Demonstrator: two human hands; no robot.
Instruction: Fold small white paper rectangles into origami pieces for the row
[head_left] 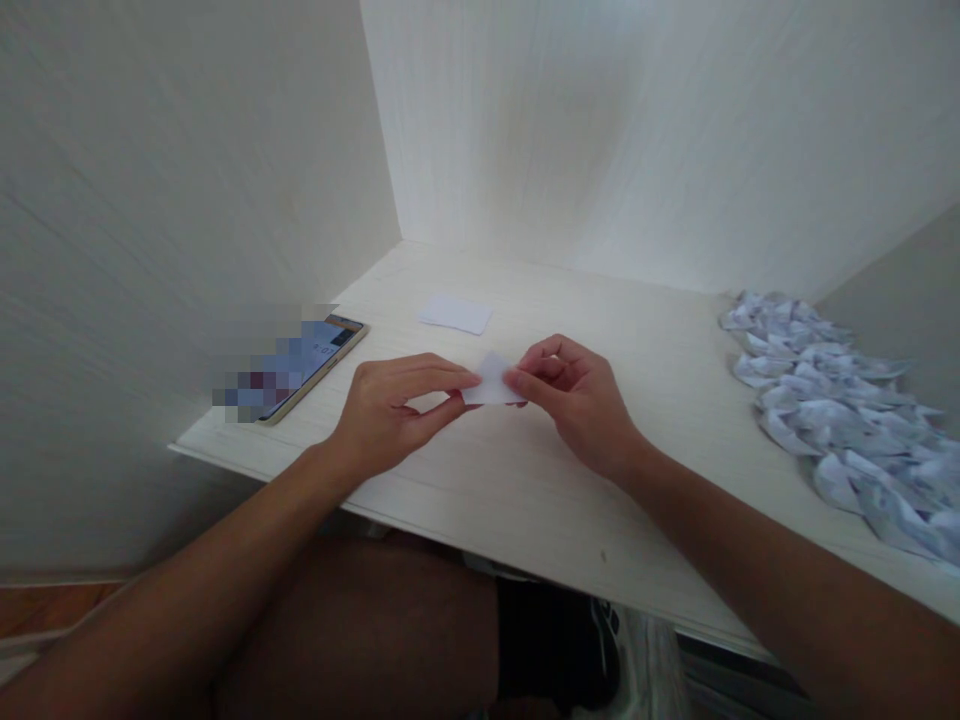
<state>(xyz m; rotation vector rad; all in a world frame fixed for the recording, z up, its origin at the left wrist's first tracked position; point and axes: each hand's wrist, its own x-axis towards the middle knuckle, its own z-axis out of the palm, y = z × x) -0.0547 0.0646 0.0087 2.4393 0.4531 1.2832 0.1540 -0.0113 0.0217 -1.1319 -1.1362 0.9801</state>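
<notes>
Saw a pale wall (187, 170) at left, a partly pixelated smartphone (311, 360) on the whitish counter (480, 480), then a flat paper slip (456, 313) beyond the left hand (386, 405). Pinched a small white sheet (491, 382) mid-counter between that and the right hand (589, 400), partly curled from sight. Noted blurry folded papers (832, 405), cut off at right.

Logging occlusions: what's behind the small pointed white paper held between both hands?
Beyond the small pointed white paper, whitish tabletop shows, with flat white rectangular paper on it, then a pale upright panel. The held paper hides its underside and the tabletop directly behind it.
</notes>
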